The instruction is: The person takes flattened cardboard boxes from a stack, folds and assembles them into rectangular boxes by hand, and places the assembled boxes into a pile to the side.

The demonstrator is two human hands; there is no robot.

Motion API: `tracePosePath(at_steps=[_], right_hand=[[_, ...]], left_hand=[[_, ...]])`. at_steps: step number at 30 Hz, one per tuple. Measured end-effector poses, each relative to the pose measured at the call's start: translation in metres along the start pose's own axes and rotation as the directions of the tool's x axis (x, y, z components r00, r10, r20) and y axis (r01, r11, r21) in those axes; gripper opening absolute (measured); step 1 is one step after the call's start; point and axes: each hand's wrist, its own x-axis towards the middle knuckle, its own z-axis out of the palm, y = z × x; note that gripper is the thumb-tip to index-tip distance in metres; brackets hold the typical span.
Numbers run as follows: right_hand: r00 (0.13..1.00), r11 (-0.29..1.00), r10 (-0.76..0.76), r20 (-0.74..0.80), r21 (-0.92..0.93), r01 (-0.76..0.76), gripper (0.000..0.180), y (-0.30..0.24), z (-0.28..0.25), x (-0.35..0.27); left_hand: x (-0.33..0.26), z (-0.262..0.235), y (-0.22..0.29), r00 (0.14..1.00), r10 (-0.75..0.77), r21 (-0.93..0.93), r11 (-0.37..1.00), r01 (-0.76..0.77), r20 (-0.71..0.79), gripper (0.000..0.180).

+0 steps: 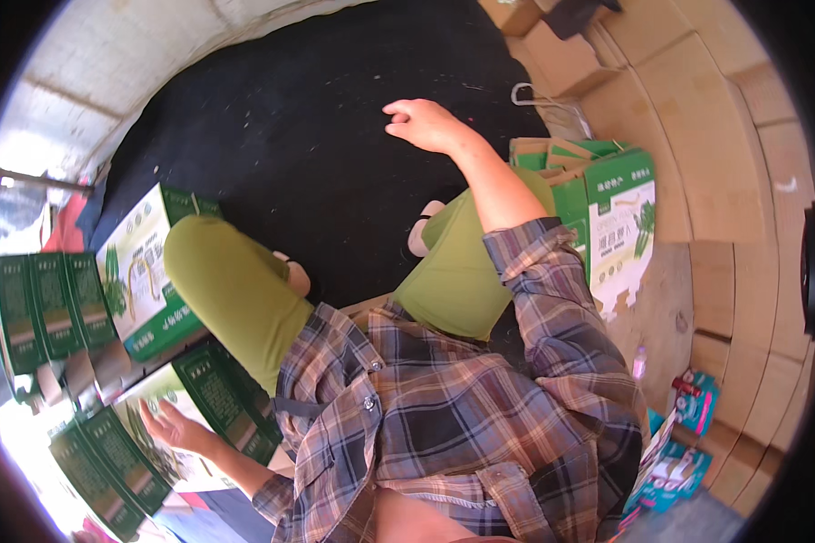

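My left hand [174, 429] has its fingers spread and holds nothing. It is over or against a green-and-white printed carton [210, 385] at the lower left; whether it touches the cardboard, I cannot tell. My right hand [426, 127] is stretched forward above the black floor covering [335, 109]. Its fingers are loosely bent and a little apart, with nothing seen in them. Beside my left knee is another green-and-white carton [140, 262], with dark green flaps [54, 303] folded out to its left.
Several flattened green-and-white cartons [620, 217] stand beside my right leg. Plain brown boxes [688, 136] are stacked along the right side, with a white cord [527, 90] near them. Teal packages [670, 475] lie at the lower right. A pale wall [91, 100] curves around the far left.
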Motion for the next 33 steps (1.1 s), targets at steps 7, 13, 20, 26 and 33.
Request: tracePosePath(at_steps=[7,13,20,26,33], right_hand=[[0.935,0.843,0.016,-0.354,0.508,0.178,0.039,0.019,-0.049,-0.041],[0.685,0.692,0.497,-0.533,0.719,0.058,0.036,0.102,-0.074,-0.163],[0.389,-0.087,0.921,0.037,0.990,0.113,0.026,0.193,0.066,-0.304],[0.296,-0.385,0.920,0.256,0.723,0.574,0.039,0.235,0.131,-0.333],[0.045,-0.224,0.940,0.337,0.514,0.828,0.047,0.245,0.128,-0.307]], left_hand=[[0.013,0.137,0.124,0.763,0.520,-0.348,0.847,-0.402,0.385,0.033],[-0.009,0.218,0.170,0.380,0.649,-0.554,0.761,-0.338,0.660,0.032],[-0.042,0.272,0.101,0.129,0.440,-0.410,0.888,-0.210,0.889,0.035],[-0.046,0.278,0.105,0.075,0.447,-0.408,0.863,-0.297,0.891,0.037],[-0.048,0.278,0.098,0.053,0.440,-0.403,0.859,-0.315,0.896,0.039]])
